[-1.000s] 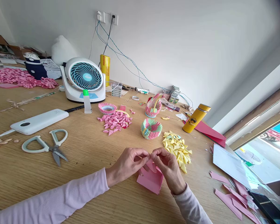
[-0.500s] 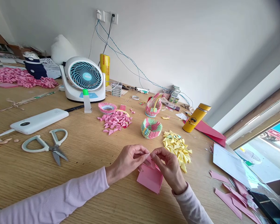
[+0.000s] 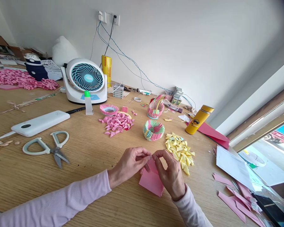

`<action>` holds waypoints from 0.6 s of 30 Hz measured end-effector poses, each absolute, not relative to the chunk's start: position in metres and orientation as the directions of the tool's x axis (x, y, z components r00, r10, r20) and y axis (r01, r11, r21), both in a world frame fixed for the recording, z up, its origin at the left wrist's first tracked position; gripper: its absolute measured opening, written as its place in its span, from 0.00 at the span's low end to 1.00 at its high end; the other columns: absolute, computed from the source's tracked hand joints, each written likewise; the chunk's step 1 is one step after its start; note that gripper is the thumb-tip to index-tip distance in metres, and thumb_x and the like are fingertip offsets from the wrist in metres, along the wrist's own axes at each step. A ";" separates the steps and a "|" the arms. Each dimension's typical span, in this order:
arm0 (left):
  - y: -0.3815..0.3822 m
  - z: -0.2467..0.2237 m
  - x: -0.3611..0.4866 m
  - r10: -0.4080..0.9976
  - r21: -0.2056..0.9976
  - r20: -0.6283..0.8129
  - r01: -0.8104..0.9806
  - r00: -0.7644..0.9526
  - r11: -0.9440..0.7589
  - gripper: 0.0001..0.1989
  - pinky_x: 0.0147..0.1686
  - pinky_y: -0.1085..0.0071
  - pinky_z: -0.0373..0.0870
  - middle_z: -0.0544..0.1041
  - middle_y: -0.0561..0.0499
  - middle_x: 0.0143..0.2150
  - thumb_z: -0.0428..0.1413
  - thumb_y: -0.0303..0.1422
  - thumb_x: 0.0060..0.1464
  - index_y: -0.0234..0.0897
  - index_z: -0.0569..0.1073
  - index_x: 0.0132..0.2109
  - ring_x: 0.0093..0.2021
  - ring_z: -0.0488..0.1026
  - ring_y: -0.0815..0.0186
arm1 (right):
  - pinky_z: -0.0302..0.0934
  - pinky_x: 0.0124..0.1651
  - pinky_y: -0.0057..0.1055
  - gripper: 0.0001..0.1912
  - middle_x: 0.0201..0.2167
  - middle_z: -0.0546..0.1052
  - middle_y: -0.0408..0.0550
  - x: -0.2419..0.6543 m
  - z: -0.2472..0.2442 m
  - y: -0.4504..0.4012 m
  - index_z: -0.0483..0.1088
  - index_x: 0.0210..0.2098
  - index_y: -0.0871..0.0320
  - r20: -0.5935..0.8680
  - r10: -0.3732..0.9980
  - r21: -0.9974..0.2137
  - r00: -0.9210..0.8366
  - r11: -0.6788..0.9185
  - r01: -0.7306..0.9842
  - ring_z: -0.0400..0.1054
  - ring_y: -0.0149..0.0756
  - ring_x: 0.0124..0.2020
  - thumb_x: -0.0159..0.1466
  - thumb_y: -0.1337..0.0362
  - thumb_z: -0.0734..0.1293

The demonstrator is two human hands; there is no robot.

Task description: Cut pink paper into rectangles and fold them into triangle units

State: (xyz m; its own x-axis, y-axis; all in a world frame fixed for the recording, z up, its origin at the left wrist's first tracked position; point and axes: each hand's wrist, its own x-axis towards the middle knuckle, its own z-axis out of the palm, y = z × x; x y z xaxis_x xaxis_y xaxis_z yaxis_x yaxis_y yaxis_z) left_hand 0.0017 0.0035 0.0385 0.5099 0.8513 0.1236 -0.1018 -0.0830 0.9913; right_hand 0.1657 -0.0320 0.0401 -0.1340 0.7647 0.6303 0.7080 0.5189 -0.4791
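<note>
Between my hands, a small pink paper piece [image 3: 152, 164] is pinched by its top edge. My left hand [image 3: 132, 162] grips it between thumb and fingertips, the other fingers curled. From the other side my right hand [image 3: 169, 170] pinches the same piece, its fingertips touching the left ones. Below them, pink paper sheets [image 3: 151, 183] lie on the wooden table [image 3: 104, 201]. A heap of folded yellow paper triangles [image 3: 180, 149] is just beyond my right hand. The fingers partly hide the held piece, so its folds cannot be made out.
White-handled scissors [image 3: 54, 151] lie open at left, near a white power bank [image 3: 41, 122]. A fan [image 3: 86, 78] and a glue bottle [image 3: 88, 104] stand behind. Folded pink pieces [image 3: 117, 123], a paper bowl [image 3: 153, 130], a paper basket [image 3: 155, 106] and a yellow flask [image 3: 198, 119] are ahead.
My right hand has turned slightly and shifted a little to the left, its wrist lower. Both hands keep their pinch on the pink paper piece.
</note>
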 end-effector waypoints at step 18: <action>0.002 0.040 0.005 0.933 0.971 0.041 -0.236 0.357 0.048 0.18 0.31 0.68 0.72 0.80 0.43 0.28 0.66 0.42 0.42 0.28 0.77 0.31 0.28 0.77 0.62 | 0.46 0.50 0.42 0.13 0.35 0.79 0.45 0.168 0.041 -0.036 0.70 0.45 0.55 0.710 0.541 0.112 -0.451 0.545 0.831 0.73 0.36 0.39 0.66 0.74 0.59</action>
State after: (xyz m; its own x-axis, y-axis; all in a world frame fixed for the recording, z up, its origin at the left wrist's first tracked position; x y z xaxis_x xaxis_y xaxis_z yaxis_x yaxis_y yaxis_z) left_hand 0.0050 0.0022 0.0397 0.3568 0.9333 0.0408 -0.2357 0.0477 0.9707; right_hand 0.1676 -0.0363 0.0409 -0.4511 0.5414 0.7095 0.8308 0.5451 0.1122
